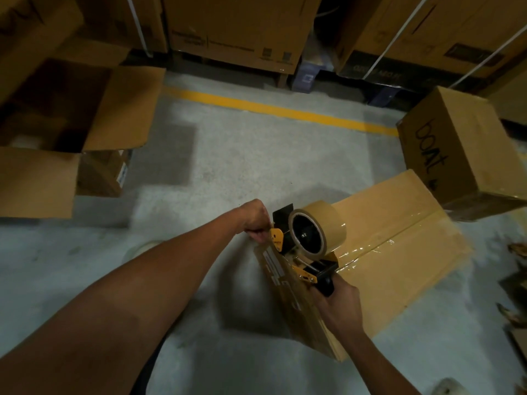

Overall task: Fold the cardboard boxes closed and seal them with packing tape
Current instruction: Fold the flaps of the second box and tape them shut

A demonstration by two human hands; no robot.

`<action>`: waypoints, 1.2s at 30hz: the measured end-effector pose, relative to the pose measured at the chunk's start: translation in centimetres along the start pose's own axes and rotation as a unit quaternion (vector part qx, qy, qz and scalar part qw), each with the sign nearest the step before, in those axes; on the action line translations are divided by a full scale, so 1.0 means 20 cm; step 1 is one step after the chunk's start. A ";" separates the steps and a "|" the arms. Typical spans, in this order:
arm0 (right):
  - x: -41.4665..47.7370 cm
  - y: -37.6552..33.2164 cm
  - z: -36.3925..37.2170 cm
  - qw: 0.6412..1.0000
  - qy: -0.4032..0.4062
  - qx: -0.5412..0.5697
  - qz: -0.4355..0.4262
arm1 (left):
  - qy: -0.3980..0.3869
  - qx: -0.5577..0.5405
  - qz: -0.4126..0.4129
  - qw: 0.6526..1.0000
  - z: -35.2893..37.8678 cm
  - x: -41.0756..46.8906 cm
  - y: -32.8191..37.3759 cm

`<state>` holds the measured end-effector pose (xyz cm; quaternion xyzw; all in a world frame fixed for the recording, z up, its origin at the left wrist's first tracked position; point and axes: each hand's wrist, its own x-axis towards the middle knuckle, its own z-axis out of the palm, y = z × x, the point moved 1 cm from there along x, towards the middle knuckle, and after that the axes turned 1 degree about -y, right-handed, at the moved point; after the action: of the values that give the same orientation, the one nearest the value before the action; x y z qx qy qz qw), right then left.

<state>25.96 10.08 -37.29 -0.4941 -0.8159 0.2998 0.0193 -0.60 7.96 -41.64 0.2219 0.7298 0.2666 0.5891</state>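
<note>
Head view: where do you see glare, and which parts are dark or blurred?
In the head view, glare streaks along the tape on the sealed box; the open box at left is dim and soft; the stacked cartons at the back lie in shadow.

tan tape roll [317,227], yellow floor stripe [279,111]

Both arms reach forward, left grip [254,220] curled tight, right grip [339,305] clenched nearer the body.
</note>
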 end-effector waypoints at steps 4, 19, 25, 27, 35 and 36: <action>0.01 0.02 0.02 1.000 -0.007 -0.007 0.009 | 0.014 -0.025 -0.006 1.000 0.01 0.01 -0.03; 0.03 0.02 0.02 0.998 -0.034 -0.046 0.027 | 0.097 -0.105 0.156 0.977 0.14 0.07 -0.23; 0.03 0.03 0.03 0.997 -0.041 -0.042 0.044 | 0.087 -0.141 0.140 0.976 0.16 0.06 -0.19; 0.01 0.01 0.03 0.997 -0.052 -0.037 0.040 | 0.093 -0.118 0.151 0.977 0.15 0.07 -0.19; -0.26 0.25 -0.09 0.993 -0.054 -0.089 0.064 | 0.061 -0.105 0.156 0.980 0.13 0.07 -0.17; -0.30 0.27 -0.10 0.992 -0.054 -0.097 0.068 | 0.062 -0.105 0.156 0.980 0.14 0.07 -0.16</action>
<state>34.01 7.96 -36.83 -0.5309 -0.8054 0.2465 -0.0932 1.74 6.79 -45.31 0.2529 0.6894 0.4437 0.5137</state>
